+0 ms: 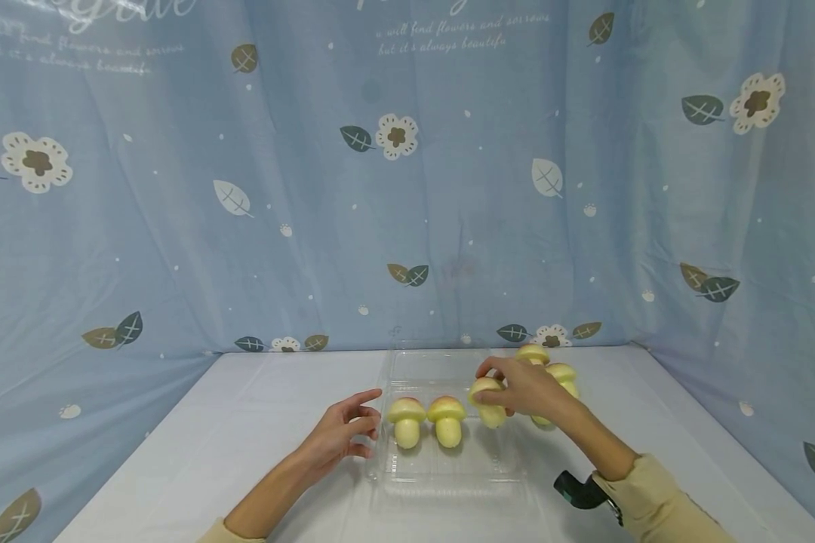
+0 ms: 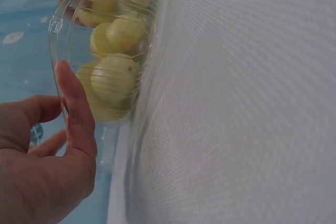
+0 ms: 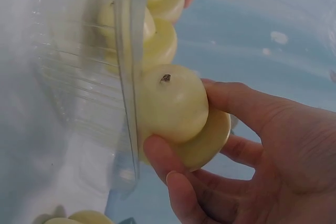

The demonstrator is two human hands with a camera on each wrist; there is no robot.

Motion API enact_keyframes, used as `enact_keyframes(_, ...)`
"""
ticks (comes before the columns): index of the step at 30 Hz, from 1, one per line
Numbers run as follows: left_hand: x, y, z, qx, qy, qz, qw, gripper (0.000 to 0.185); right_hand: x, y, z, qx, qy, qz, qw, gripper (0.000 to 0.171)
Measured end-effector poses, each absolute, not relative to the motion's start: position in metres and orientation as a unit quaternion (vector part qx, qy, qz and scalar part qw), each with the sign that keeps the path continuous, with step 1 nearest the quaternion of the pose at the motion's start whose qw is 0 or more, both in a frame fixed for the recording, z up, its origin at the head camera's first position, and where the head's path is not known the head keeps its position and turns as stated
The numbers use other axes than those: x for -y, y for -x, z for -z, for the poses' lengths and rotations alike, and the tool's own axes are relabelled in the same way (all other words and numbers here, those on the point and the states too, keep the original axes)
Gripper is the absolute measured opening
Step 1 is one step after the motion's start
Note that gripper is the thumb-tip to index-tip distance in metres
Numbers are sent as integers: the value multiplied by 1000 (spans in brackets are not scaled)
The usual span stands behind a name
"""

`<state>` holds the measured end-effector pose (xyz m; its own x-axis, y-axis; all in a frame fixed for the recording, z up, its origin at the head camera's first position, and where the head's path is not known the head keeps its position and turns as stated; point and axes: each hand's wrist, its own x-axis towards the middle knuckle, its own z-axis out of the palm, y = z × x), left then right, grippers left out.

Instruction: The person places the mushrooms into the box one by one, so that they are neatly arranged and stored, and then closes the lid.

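Two pale-yellow mushrooms [image 1: 407, 434] lie side by side in a clear plastic container [image 1: 435, 477] on a white surface [image 1: 265, 415], caps pointing away from the person. The right hand [image 1: 526, 388] grips a third mushroom [image 1: 493, 416] between thumb and fingers at the container's right side — whether it rests on the base, I cannot tell. The left hand [image 1: 336, 434] is relaxed, fingers apart, by the left rim; contact there is unclear. More mushrooms [image 1: 533, 352] lie farther right, partly hidden by the right hand. Placing this one well probably means matching the others' cap direction, then releasing gently — the thin walls look easily nudged.
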<state>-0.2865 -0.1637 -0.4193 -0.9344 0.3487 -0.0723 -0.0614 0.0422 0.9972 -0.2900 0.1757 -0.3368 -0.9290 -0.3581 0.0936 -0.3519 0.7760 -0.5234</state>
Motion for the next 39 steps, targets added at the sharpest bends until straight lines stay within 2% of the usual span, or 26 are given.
enact_keyframes(39,164,285,417,-700,-115,-687,156,64,-160,287,337,-947,176,265,42,33)
